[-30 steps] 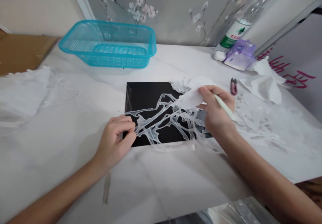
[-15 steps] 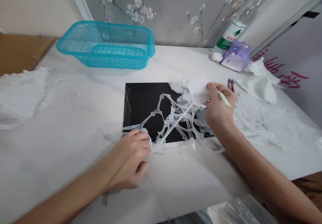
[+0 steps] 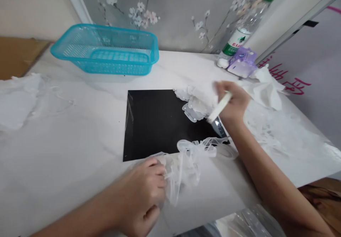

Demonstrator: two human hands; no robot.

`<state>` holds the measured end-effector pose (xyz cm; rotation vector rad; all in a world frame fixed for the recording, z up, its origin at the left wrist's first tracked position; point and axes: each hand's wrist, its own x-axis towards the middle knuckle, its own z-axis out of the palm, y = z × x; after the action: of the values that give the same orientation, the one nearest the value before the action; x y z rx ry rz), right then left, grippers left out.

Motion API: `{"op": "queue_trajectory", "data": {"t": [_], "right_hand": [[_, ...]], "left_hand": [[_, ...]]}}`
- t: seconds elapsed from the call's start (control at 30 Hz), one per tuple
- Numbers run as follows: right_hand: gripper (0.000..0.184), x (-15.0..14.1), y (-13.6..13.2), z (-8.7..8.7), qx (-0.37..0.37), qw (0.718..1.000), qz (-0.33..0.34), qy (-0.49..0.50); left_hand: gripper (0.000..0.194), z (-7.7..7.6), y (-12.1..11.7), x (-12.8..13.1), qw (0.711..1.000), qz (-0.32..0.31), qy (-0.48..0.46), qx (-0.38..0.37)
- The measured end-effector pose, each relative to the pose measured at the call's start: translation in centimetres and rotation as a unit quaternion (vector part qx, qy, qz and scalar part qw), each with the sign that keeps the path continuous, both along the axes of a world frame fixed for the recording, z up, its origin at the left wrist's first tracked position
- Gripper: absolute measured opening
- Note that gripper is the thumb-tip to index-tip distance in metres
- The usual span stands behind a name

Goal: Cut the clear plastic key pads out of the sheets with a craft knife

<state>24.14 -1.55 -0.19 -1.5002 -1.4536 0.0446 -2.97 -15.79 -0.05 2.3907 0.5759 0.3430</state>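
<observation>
A black board [image 3: 154, 123] lies flat in the middle of a white table [image 3: 66, 134]. My left hand [image 3: 141, 194] is closed on a bunch of thin translucent white strips [image 3: 189, 159] at the board's near edge. My right hand [image 3: 230, 100] is closed round a pale pen-like tool [image 3: 220, 107] and rests on small white cut-out pieces [image 3: 193, 104] at the board's far right corner. The tool and the hand are a little blurred.
A turquoise plastic basket [image 3: 106, 50] stands at the back left. A bottle with a green label [image 3: 234, 43] and a purple object [image 3: 241, 63] stand at the back right, beside crumpled white paper [image 3: 263, 84]. White scraps lie at the left [image 3: 18, 95] and right [image 3: 277, 134].
My left hand has pulled the web of white strips off the black board towards me and bunched it at the near edge. My right hand moved slightly away, onto the cut-outs.
</observation>
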Motion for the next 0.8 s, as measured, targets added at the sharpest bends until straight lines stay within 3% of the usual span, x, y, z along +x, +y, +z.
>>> {"op": "queue_trajectory", "data": {"t": [0.1, 0.2, 0.27, 0.3, 0.37, 0.43, 0.5, 0.6, 0.7, 0.8], "right_hand": [[0.026, -0.5, -0.2, -0.4, -0.134, 0.967, 0.161, -0.146], [0.024, -1.6, -1.4, 0.8, -0.116, 0.948, 0.215, -0.205], [0.027, -3.0, -3.1, 2.2, -0.079, 0.946, 0.255, -0.183], [0.032, -3.8, -4.2, 2.8, -0.092, 0.927, 0.322, -0.171], [0.047, -5.5, -6.6, 3.4, -0.109, 0.839, 0.502, -0.182], [0.040, -6.5, -8.9, 2.9, -0.114, 0.779, 0.560, -0.260], [0.033, -6.1, -10.7, 2.1, -0.122, 0.797, 0.510, -0.299], [0.038, -2.8, -12.6, 1.5, -0.125, 0.828, 0.466, -0.286], [0.047, 3.0, -13.4, 2.4, -0.127, 0.872, 0.383, -0.277], [0.036, 10.0, -12.6, 4.2, -0.164, 0.936, 0.218, -0.222]], "left_hand": [[0.021, 0.0, 0.8, -0.3, 0.998, 0.065, -0.020, 0.011], [0.018, 0.4, 1.3, -0.5, 0.988, 0.147, -0.034, 0.021], [0.016, 0.8, 1.5, -0.8, 0.976, 0.211, -0.049, 0.028], [0.015, 1.0, 1.7, -1.0, 0.967, 0.246, -0.062, 0.037], [0.014, 1.3, 2.2, -1.6, 0.943, 0.310, -0.098, 0.071], [0.014, 1.3, 2.9, -2.2, 0.919, 0.351, -0.138, 0.112], [0.013, 1.1, 3.5, -2.6, 0.904, 0.375, -0.164, 0.125], [0.011, 0.8, 3.8, -2.6, 0.892, 0.406, -0.171, 0.103], [0.010, 0.6, 3.7, -2.5, 0.884, 0.428, -0.164, 0.097], [0.010, 0.5, 3.7, -2.7, 0.883, 0.437, -0.149, 0.089]]}}
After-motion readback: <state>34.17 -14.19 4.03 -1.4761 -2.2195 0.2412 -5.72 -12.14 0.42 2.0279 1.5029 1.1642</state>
